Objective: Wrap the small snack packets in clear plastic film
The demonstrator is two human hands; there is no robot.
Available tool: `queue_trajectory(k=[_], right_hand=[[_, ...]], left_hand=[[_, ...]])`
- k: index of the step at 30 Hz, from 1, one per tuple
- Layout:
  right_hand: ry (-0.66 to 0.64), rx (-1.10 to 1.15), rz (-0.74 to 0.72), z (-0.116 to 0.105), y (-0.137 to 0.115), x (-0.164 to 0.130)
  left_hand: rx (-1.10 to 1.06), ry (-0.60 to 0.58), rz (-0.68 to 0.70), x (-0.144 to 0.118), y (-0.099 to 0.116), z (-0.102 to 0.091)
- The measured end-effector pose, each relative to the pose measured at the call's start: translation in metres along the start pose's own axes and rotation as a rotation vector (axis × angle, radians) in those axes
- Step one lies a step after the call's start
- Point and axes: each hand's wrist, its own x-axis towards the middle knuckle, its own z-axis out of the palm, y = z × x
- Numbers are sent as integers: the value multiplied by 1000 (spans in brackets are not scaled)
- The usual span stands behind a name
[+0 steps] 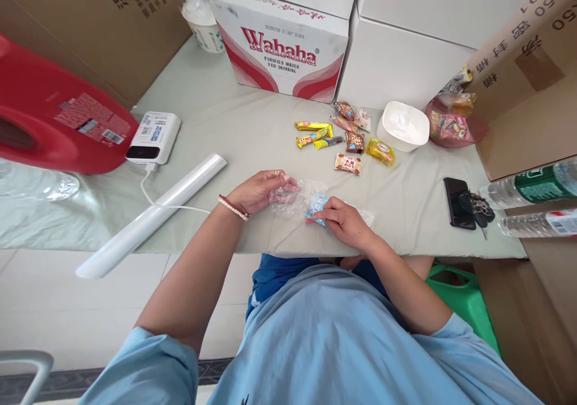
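Hands: left hand and right hand each pinch one clear bag; nine snack packets lie loose on the counter.

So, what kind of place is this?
Probably a storeroom or small packing corner: stacked cartons, one a Wahaha water box, surround a cloth-covered table with loose wrapped snacks.

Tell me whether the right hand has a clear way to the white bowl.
Probably yes: the right hand rests on a clear bag, and bare cloth lies between it and the white bowl; only the yellow snack packet sits nearby.
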Motion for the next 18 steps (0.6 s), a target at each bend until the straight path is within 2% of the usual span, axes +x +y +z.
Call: queue_trajectory(k=[4, 12, 18], right_hand=[[-1, -6, 1, 0, -1, 0], [-12, -5, 11, -1, -3, 0], [-17, -12, 12, -1, -3, 0]], left_hand=[[-45, 45, -89, 2, 1, 2], [342, -6, -85, 10, -2, -7], [332, 200, 47, 11, -1, -18]])
